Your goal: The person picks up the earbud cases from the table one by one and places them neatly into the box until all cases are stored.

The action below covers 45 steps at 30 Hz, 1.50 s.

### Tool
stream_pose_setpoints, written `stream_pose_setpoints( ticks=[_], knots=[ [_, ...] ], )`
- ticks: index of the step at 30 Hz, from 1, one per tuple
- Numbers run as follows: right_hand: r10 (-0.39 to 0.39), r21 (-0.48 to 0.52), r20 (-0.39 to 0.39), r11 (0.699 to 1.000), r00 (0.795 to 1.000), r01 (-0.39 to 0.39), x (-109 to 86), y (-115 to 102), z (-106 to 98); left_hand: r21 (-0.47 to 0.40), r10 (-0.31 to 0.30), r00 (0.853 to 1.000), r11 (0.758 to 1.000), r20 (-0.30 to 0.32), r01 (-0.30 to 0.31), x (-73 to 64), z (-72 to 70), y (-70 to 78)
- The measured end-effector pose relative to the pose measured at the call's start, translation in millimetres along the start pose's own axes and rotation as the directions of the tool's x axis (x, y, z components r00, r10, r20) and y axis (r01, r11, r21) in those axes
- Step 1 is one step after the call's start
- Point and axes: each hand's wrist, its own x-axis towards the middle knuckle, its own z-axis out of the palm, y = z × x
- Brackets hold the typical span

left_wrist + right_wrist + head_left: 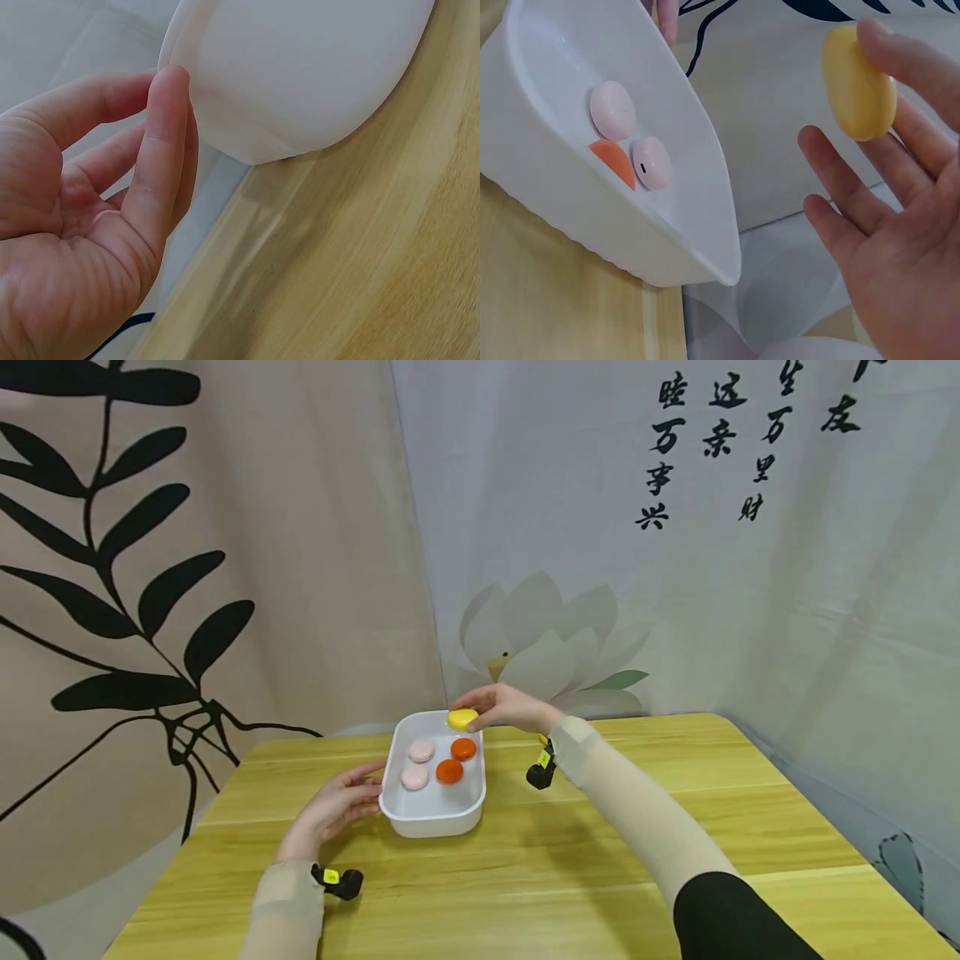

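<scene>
My right hand pinches a smooth yellow rounded disc between thumb and fingers, over the far right corner of a white plastic tub. The right wrist view shows the yellow disc raised in the fingers, apart from the tub. Inside the tub lie two pale pink discs on the left and two orange discs on the right. One pink disc carries a small dark mark. Against the tub's left outer side, my left hand touches with its fingertips.
The tub stands on a wood-grain table, close to its far edge. Behind it hang a beige cloth with dark leaves and a white cloth with a lotus print. Small black cameras are strapped to both wrists.
</scene>
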Motion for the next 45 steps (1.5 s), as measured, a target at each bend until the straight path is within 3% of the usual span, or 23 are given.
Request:
stream_pose_setpoints(
  ticks=[14,26,32,45],
  knots=[
    [0.018,-0.015,0.041,1.0,0.999,-0.017,6.6,7.9,18.0,0.003,0.028,0.999,1.0,0.029,-0.029,2.0,1.6,4.2],
    [0.023,-0.071,0.078,0.997,0.997,-0.018,13.9,13.8,33.2,-0.015,0.011,1.0,1.0,0.002,-0.011,0.6,4.0,3.6],
    [0.048,-0.066,0.086,0.997,0.995,-0.042,15.2,11.6,35.3,-0.019,0.005,1.0,1.0,-0.005,-0.005,0.9,3.2,2.8],
    [0.03,-0.161,0.109,0.987,0.994,-0.012,22.9,4.8,33.7,-0.023,-0.004,1.0,1.0,-0.02,0.004,-0.5,3.1,2.8]
  ],
)
